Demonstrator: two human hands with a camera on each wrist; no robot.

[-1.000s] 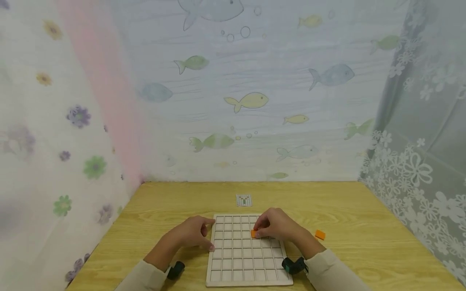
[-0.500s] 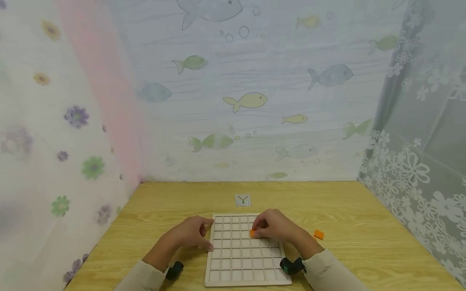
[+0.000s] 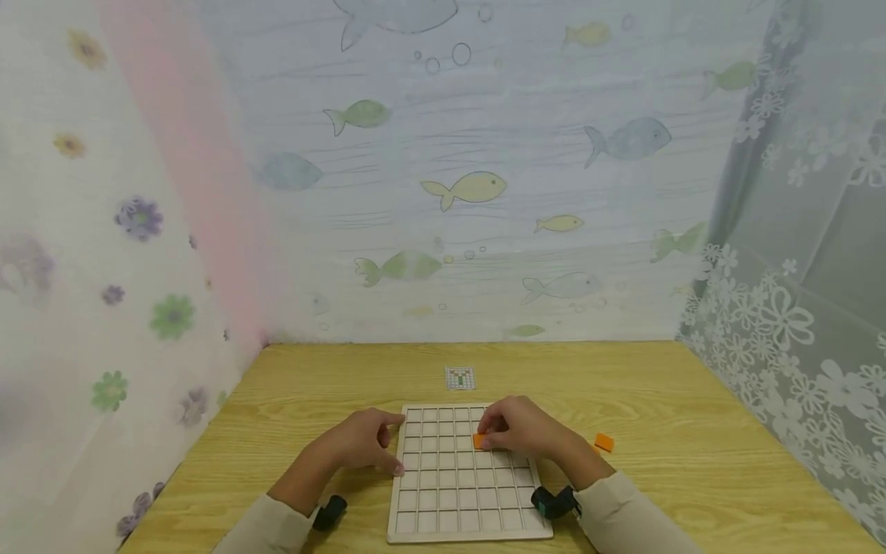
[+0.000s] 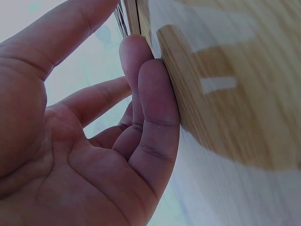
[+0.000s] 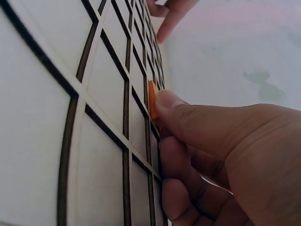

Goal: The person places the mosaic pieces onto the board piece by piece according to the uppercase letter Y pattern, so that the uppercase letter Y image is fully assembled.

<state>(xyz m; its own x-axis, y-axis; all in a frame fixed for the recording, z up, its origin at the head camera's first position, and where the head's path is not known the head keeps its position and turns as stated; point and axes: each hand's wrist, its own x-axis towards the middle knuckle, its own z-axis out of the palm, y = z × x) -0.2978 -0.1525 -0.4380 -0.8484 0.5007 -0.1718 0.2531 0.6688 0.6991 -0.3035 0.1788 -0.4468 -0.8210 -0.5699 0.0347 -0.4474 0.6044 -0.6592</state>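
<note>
"Head view first: how much had been done?"

"Very little, I judged. Every cell that showed on the grid board (image 3: pixel 428 500) was bare, apart from the one where an orange tile (image 3: pixel 478 441) sat at the fingertips, right of the middle in the upper half. Some cells were hidden by the right hand (image 3: pixel 522 427)."

"Was that tile let go?"

"No. The right thumb and fingers pinched it against the board's face. I couldn't tell whether it lay flat in its cell, so I counted that placement as unfinished."

"And the left hand (image 3: pixel 363 442)?"

"Its thumb and index finger were spread along the board's left edge, gripping nothing. It probably served to steady the board."

"What was left?"

"A second orange tile (image 3: pixel 604 443) lay on the tabletop (image 3: pixel 678 462), right of the board, with an orange sliver (image 3: pixel 595 449) beside it, partly hidden by the right wrist. Beyond the board lay a small card (image 3: pixel 460 378) with a coloured grid, too small to read. If that was the pattern, most of it remained unbuilt."
</note>
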